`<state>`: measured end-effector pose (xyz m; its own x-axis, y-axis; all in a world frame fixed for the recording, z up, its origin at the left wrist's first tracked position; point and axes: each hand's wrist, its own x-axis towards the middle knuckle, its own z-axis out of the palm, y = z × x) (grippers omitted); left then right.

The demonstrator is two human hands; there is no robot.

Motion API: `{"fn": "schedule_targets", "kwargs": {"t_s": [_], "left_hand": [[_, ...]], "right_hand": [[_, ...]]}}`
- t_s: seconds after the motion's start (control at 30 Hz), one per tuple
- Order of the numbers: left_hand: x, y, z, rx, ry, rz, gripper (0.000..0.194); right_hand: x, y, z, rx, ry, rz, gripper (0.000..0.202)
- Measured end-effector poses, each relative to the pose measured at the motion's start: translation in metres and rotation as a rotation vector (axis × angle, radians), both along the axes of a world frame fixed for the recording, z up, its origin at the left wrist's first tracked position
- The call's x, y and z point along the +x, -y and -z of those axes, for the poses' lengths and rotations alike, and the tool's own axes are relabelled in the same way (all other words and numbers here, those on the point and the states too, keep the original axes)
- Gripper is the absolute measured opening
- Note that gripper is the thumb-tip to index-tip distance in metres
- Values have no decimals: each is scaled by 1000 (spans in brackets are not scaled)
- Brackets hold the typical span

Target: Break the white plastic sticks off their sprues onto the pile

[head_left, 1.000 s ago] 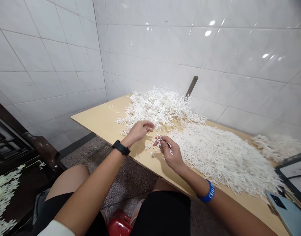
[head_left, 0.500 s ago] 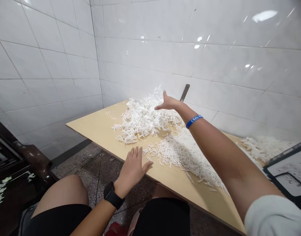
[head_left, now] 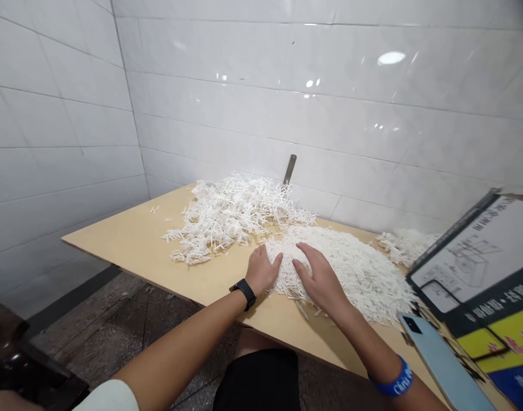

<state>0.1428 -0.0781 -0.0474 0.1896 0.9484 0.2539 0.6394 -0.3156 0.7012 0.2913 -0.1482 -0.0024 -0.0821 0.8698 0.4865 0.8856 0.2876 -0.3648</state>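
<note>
Indistinctly heaped white pieces (head_left: 359, 268), right hand (head_left: 324, 285) hiding some, box (head_left: 479, 257) cropped

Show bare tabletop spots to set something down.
Biggest: left end of tabletop, bordered by its front edge and the tangled white pile; some stray bits sit toward the back. Slim: front strip between black wristwatch and blue wristband. Crowded: flatter white pile at left hand and right hand; right end, with smartphone and printed carton.
</note>
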Motion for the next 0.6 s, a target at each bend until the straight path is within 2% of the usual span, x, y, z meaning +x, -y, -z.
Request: {"fn": "schedule_targets", "kwargs": {"t_s": [0.1,0.2,0.37,0.53,0.6], "left_hand": [[4,-2,3,32,85,0,57],[4,-6,6,-16,174,-32,58],[28,-10,3,-149,329,-82,63],[60,-16,3,-173,315,-93,59],[66,-19,1,-133,264,-25,59]], "right_hand": [[4,-17,34,-108,60,108,56],[-4,-46,48,-211,-83,161,57],[-18,-74,49,-179,-464,182,50],[-22,-80,50,-180,-591,161,39],[-23,-82,46,-172,-618,147,35]]}}
